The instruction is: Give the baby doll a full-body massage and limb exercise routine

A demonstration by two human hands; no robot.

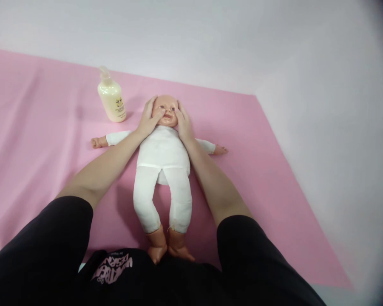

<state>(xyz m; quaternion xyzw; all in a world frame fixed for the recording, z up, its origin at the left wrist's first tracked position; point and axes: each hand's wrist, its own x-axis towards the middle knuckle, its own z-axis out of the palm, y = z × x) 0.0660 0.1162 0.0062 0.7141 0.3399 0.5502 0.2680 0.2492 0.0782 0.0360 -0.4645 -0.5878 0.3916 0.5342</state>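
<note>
A baby doll point(162, 148) lies on its back on a pink cloth, feet toward me. Its body is white fabric; its head, hands and feet are smooth and skin-toned. My left hand point(149, 117) cups the left side of the doll's head, with the thumb on the cheek beside the nose. Against the other side of the head, my right hand point(184, 121) mirrors it, thumb on the cheek. Both hands hold the head between them, and the fingers reach up along its sides. The doll's arms stretch outward, partly hidden by my forearms.
To the left of the doll's head stands a pump bottle point(111, 100) of pale yellow liquid, with a dark printed label. The pink cloth point(258, 170) has folds on the left, and its edges show at the back and right. Beyond it is a pale surface point(331, 127).
</note>
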